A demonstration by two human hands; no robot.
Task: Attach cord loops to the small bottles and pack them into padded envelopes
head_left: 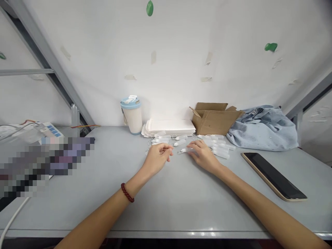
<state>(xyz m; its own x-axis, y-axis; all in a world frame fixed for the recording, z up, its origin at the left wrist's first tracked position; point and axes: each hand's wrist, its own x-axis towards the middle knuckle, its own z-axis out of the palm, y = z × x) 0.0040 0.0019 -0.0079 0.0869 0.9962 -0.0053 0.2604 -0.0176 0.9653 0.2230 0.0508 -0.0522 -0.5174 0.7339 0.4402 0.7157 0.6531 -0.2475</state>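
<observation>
- A clear plastic tube [184, 150] lies on the desk [181, 200] at your right hand's [201, 154] fingertips, the grip slightly parted around it; whether it is pinched cannot be told.
- Your left hand [157, 158] curls loosely nearby, fingertips close together, any hold hidden.
- A light pinch on the tube's body should serve you best, clear of neighbouring tubes [221, 153].
- Behind them: a white stack [172, 125] and a cardboard box [216, 121].

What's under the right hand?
Under the fingers of the right hand: part of a small clear tube, its white tip showing to the left. The tube's other end is covered, as is anything else beneath the palm.
</observation>
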